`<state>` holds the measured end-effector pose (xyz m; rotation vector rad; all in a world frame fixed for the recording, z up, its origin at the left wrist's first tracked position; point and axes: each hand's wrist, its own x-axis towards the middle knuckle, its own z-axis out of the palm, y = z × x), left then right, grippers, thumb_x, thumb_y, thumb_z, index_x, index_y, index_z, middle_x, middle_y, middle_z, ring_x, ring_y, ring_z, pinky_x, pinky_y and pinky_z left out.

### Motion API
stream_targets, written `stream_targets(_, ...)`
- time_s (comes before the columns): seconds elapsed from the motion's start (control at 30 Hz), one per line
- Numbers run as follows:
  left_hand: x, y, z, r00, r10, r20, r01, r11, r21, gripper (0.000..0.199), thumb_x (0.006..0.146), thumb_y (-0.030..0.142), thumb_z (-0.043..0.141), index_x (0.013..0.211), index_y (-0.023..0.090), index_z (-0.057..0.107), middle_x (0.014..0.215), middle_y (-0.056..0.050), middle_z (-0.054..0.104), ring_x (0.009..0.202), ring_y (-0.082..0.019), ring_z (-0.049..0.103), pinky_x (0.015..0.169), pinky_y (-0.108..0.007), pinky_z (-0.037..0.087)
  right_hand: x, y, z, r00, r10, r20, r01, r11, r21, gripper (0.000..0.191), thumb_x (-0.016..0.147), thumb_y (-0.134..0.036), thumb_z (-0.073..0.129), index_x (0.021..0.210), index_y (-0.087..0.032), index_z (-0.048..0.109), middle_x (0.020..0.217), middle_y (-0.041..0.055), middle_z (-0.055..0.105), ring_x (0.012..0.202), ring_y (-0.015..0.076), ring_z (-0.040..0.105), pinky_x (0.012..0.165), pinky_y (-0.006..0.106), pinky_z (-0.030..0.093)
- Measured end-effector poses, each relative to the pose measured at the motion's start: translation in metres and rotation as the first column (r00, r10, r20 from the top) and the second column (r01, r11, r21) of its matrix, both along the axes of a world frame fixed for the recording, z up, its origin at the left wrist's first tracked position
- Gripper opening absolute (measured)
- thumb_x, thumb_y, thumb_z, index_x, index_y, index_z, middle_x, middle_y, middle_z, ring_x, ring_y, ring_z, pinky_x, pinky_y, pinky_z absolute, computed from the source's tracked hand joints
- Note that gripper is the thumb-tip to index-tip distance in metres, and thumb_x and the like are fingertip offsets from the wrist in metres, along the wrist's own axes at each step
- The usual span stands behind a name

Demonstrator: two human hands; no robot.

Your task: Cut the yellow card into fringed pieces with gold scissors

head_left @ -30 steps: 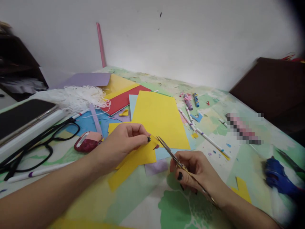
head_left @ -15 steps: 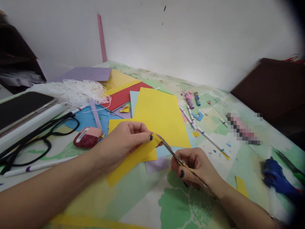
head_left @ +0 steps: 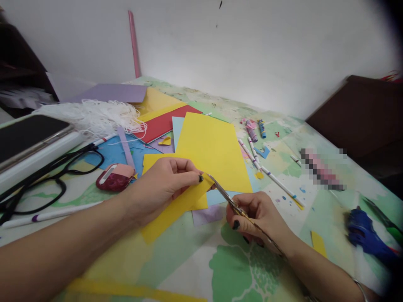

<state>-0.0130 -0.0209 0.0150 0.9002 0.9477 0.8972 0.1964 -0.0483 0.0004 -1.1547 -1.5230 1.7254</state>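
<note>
My left hand (head_left: pixel 173 180) pinches a strip of yellow paper (head_left: pixel 176 212) near its upper right end, the rest slanting down to the left below the palm. Gripped in my right hand (head_left: pixel 255 214) is a pair of scissors (head_left: pixel 225 193), its blades pointing up and left. The blade tips meet the strip's end right beside my left fingertips; whether the blades are fully closed is hard to make out. Behind both hands lies a large yellow sheet (head_left: pixel 209 144) over light blue paper (head_left: pixel 178 130). A purple paper scrap (head_left: pixel 206 215) rests just under the strip.
Left are black glasses (head_left: pixel 59 180), a phone (head_left: pixel 31 136), a maroon earbud case (head_left: pixel 115 178), white string (head_left: pixel 91 119) and purple paper (head_left: pixel 107 93). Several white markers (head_left: pixel 278 184) lie to the right, with a blue glue gun (head_left: pixel 362 228) and green-handled scissors (head_left: pixel 380 216) near the edge.
My hands, the yellow strip and the scissors stay almost in place. The scissor blades look slightly more closed at the strip's end. The whole view has shifted a little.
</note>
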Motion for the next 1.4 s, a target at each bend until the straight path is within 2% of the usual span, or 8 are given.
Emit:
stream_targets(0.2, -0.0001, 0.0000, -0.0015, 1.000, 0.007, 0.023, -0.006, 1.000, -0.013, 0.010, 0.070, 0.017, 0.065, 0.062, 0.018, 0.059, 0.067, 0.000, 0.064, 0.063, -0.015, 0.060, 0.059, -0.028, 0.052, 0.0000, 0.0002, 0.0007, 1.000, -0.010, 0.019, 0.010, 1.000, 0.005, 0.030, 0.065, -0.038, 0.074, 0.061, -0.014, 0.057, 0.041, -0.0069, 0.042, 0.032, 0.0030, 0.033, 0.030, 0.016, 0.022)
stream_targets(0.43, 0.0002, -0.0008, -0.0008, 1.000, 0.010, 0.014, -0.010, 1.000, -0.009, 0.009, 0.071, 0.018, 0.064, 0.063, 0.017, 0.059, 0.069, -0.001, 0.064, 0.070, -0.017, 0.061, 0.062, -0.029, 0.052, -0.0003, 0.0011, -0.0006, 0.999, -0.012, 0.041, 0.012, 1.000, 0.001, 0.031, 0.064, -0.037, 0.075, 0.061, -0.013, 0.057, 0.040, -0.0070, 0.042, 0.032, 0.0027, 0.033, 0.029, 0.014, 0.022)
stream_targets(0.77, 0.0000, 0.0000, -0.0006, 1.000, -0.002, 0.025, 0.002, 1.000, -0.016, 0.010, 0.073, 0.014, 0.062, 0.064, 0.016, 0.059, 0.073, -0.002, 0.066, 0.069, -0.014, 0.061, 0.062, -0.026, 0.050, 0.0000, 0.0019, -0.0008, 0.999, -0.016, 0.030, 0.016, 1.000, -0.006, 0.028, 0.064, -0.034, 0.075, 0.062, -0.012, 0.058, 0.040, -0.0073, 0.043, 0.032, 0.0024, 0.034, 0.029, 0.013, 0.024)
stream_targets(0.93, 0.0006, 0.0002, -0.0005, 0.998, -0.007, 0.055, 0.008, 1.000, -0.021, 0.010, 0.073, 0.013, 0.062, 0.064, 0.016, 0.059, 0.074, -0.003, 0.067, 0.069, -0.015, 0.061, 0.063, -0.030, 0.051, 0.0000, 0.0014, -0.0009, 0.999, -0.024, 0.026, 0.024, 0.999, -0.020, 0.027, 0.064, -0.032, 0.075, 0.062, -0.012, 0.058, 0.039, -0.0078, 0.042, 0.031, 0.0023, 0.033, 0.029, 0.013, 0.023)
stream_targets(1.1, 0.0012, 0.0002, 0.0012, 0.998, -0.011, 0.055, 0.013, 1.000, -0.018, 0.012, 0.073, 0.013, 0.061, 0.062, 0.016, 0.059, 0.071, -0.002, 0.066, 0.065, -0.013, 0.060, 0.060, -0.027, 0.051, -0.0002, 0.0024, -0.0006, 0.999, -0.029, 0.023, 0.029, 0.999, -0.014, 0.026, 0.064, -0.030, 0.076, 0.061, -0.012, 0.057, 0.039, -0.0077, 0.043, 0.031, 0.0023, 0.033, 0.029, 0.013, 0.023)
stream_targets(1.4, 0.0001, 0.0017, -0.0026, 0.998, -0.016, 0.061, 0.017, 1.000, -0.002, 0.011, 0.073, 0.013, 0.062, 0.063, 0.016, 0.059, 0.073, -0.002, 0.066, 0.071, -0.016, 0.062, 0.062, -0.027, 0.051, -0.0001, 0.0018, -0.0010, 1.000, -0.024, 0.019, 0.024, 0.999, -0.028, 0.026, 0.063, -0.030, 0.077, 0.061, -0.012, 0.058, 0.039, -0.0074, 0.043, 0.031, 0.0022, 0.033, 0.029, 0.013, 0.022)
